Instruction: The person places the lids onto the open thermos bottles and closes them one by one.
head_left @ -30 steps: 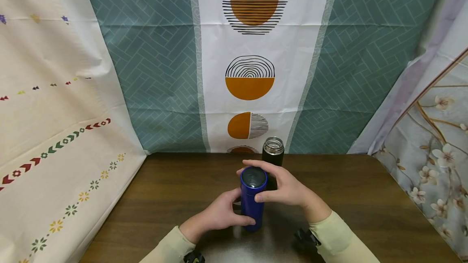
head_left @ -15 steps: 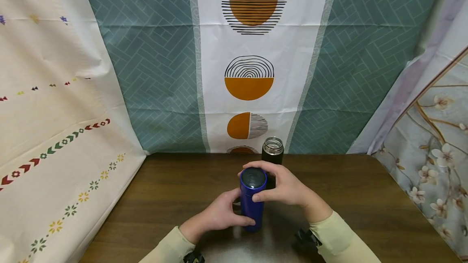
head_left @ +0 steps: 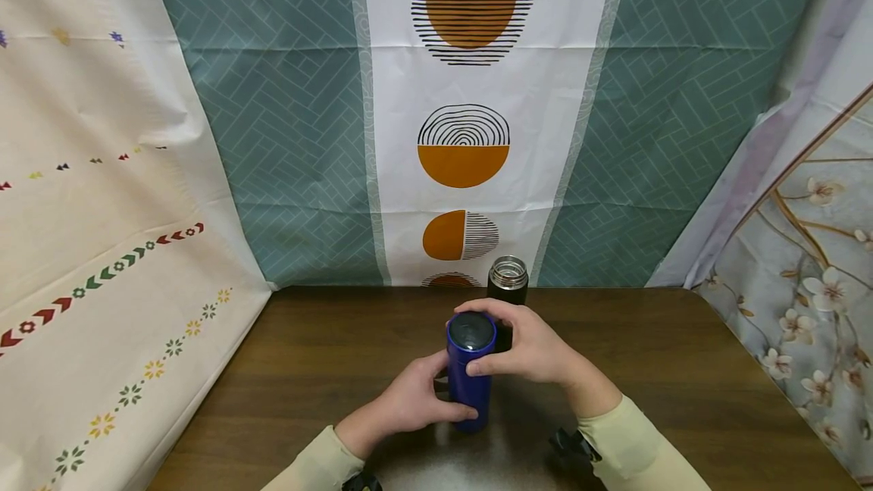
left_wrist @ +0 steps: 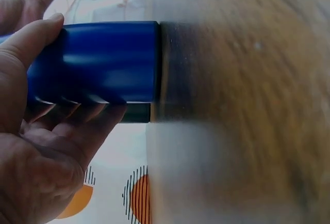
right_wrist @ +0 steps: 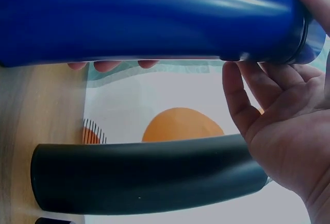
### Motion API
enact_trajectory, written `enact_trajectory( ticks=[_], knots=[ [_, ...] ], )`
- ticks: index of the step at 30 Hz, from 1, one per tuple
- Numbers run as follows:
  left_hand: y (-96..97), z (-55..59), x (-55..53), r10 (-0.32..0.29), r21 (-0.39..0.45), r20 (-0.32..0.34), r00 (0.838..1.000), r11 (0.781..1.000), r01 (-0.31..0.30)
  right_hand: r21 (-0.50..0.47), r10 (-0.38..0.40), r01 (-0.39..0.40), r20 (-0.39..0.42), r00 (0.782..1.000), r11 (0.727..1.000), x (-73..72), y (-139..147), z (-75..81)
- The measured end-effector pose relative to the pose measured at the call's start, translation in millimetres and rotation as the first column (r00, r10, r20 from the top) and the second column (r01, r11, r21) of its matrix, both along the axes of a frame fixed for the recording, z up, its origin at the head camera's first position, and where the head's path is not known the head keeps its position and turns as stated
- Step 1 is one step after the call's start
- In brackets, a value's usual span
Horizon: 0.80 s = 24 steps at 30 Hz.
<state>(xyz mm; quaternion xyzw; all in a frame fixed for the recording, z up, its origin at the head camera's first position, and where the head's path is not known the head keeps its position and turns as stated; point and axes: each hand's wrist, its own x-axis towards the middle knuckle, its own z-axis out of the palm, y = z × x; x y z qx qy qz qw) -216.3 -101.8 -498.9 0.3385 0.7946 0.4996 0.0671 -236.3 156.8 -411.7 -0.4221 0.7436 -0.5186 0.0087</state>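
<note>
A blue thermos [head_left: 469, 392] with a dark-topped lid [head_left: 472, 332] stands upright on the wooden table. My left hand [head_left: 416, 398] grips its lower body, thumb in front and fingers behind. Around the top, my right hand [head_left: 528, 343] holds the lid, its thumb on the near side and fingers on the far side. In the right wrist view, a seam shows between the lid and the blue body [right_wrist: 154, 18]. Just behind stands a black thermos [head_left: 508, 290] with a bare steel mouth and no lid on it; the right hand partly hides it.
The brown table [head_left: 327, 339] reaches back to a green and white patterned cloth [head_left: 464, 82]. Cream cloth [head_left: 123, 248] hangs at the left, flowered cloth [head_left: 818, 339] at the right. A small dark object [right_wrist: 54, 220] sits beside the black thermos's base, mostly cut off.
My right thumb has shifted slightly left across the near side of the blue thermos's top. The left hand and both thermoses stay put.
</note>
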Motion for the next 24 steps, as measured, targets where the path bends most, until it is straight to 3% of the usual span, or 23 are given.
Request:
enact_trajectory(
  ticks=[15,24],
  knots=[
    [3.1,2.4,2.5,0.020,0.009,-0.013,1.000,1.000,-0.020,0.024,-0.068,0.069,-0.031,0.997,0.997,5.8,-2.9,2.9],
    [0.3,-0.2,0.6,0.019,-0.003,0.001,1.000,1.000,-0.019,0.031,-0.015,0.015,-0.018,1.000,0.999,3.5,-0.5,1.7]
  ],
)
